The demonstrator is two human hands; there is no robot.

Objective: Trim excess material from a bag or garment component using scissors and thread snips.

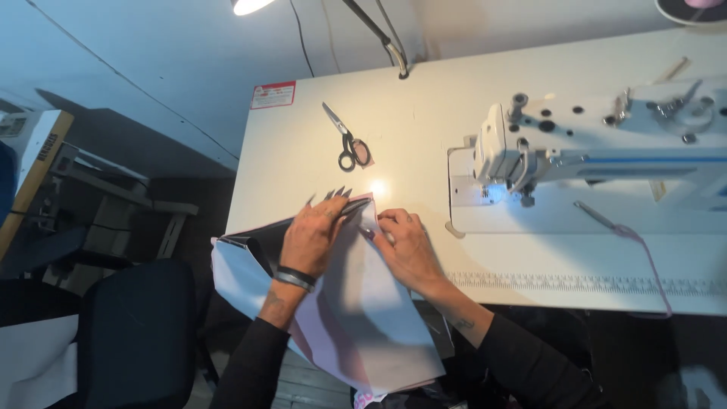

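Black-handled scissors [347, 140] on white table [424, 121], white sewing machine [606, 144], lamp [250, 6], dark chair [136, 333]

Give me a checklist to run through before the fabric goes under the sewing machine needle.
1. Both hands on the fabric: ok, left hand and right hand press its top edge.
2. Fabric lying flat: not ok, it hangs over the table edge.
3. Scissors away from the hands: ok, lying apart on the table.
4. Space in front of the sewing machine: ok, nothing lies there.
5. Needle threaded: cannot tell.
6. Lighting: ok, lamp is on.
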